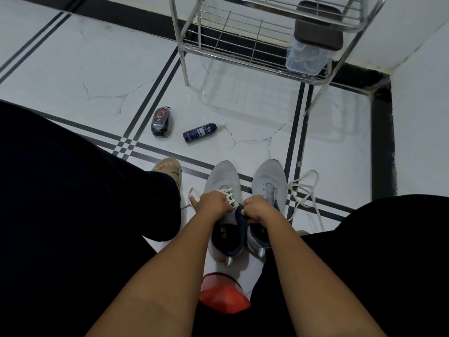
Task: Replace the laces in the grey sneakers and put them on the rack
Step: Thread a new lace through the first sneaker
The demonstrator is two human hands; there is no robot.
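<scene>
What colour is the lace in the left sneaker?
White lace, seen in the head view.

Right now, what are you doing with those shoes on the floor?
A person is sitting over two grey sneakers on the tiled floor. The left sneaker has white laces in it, and both hands work at its top: the left hand and the right hand are curled around its laces and tongue. The right sneaker has no laces yet; a loose white lace lies beside it. The metal rack stands beyond, with no shoes on it.
</scene>
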